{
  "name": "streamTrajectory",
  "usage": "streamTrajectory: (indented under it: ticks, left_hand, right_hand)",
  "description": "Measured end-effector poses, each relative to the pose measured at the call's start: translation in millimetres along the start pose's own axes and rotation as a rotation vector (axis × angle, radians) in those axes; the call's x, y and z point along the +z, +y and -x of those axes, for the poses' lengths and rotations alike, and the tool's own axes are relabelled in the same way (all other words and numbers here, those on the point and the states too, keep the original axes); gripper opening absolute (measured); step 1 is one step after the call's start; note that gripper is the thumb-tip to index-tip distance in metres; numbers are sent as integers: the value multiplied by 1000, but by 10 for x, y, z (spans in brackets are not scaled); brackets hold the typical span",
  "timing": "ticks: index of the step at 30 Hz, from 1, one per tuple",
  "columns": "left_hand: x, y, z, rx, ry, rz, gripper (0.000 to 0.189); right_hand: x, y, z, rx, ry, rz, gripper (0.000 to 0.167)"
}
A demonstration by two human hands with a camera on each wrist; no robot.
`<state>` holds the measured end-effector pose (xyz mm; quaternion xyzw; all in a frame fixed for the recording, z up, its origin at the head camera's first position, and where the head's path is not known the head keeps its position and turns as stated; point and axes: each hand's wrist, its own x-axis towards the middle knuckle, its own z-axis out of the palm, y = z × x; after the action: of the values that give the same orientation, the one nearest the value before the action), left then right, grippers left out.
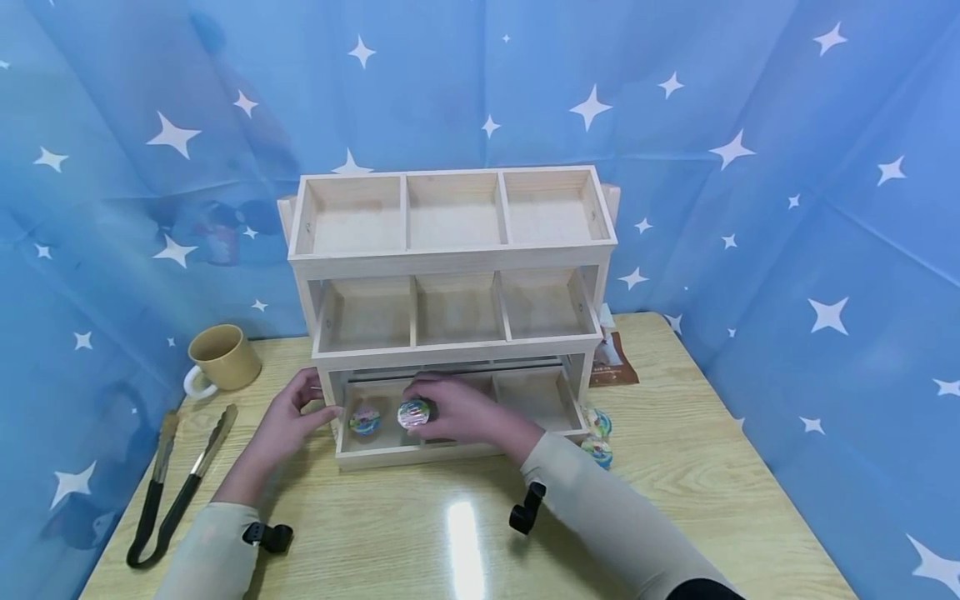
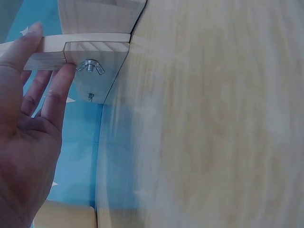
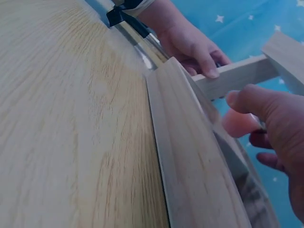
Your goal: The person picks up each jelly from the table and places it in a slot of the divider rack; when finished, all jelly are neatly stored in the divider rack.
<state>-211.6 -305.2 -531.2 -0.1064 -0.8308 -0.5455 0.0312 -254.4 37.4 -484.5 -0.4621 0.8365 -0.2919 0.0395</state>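
A three-tier wooden rack [image 1: 453, 260] stands on the table, each tier divided into compartments. My left hand [image 1: 287, 418] grips the left side of its bottom tier, thumb on one face of the wood and fingers on the other, beside a wing nut [image 2: 90, 65]. My right hand [image 1: 468, 410] holds a small round cup [image 1: 414, 412] with a shiny top over the bottom tier; in the right wrist view its side looks pinkish. Another small colourful cup [image 1: 365, 420] lies in the bottom tier's left compartment. My right hand partly hides the middle compartment.
Two more colourful cups [image 1: 597, 451] sit on the table by the rack's lower right corner. A brown packet [image 1: 613, 362] lies behind them. To the left are a tan mug [image 1: 225, 358] and black-handled tongs [image 1: 176, 508]. Starry blue cloth [image 1: 480, 83] encloses the table.
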Motion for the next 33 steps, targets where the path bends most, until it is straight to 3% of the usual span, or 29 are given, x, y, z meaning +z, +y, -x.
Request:
streamTrajectory:
  ticks: [9,16,22,33]
  left_hand:
    - [11,-18,-10,-11,0,1,63]
    - [16,-15,-8,-3,2,3,63]
    - [25,-13,-11,-11,2,4,62]
    - [13,-7,11,-26,6,9,61]
  right_hand:
    - [172,67,-223,-19,-31,66,48]
    - [252,63,-294,-48,-35,153,47]
    - [289,72,-312,-24,-69,249,50]
    - [313,85,-343,-2,-115,257,49]
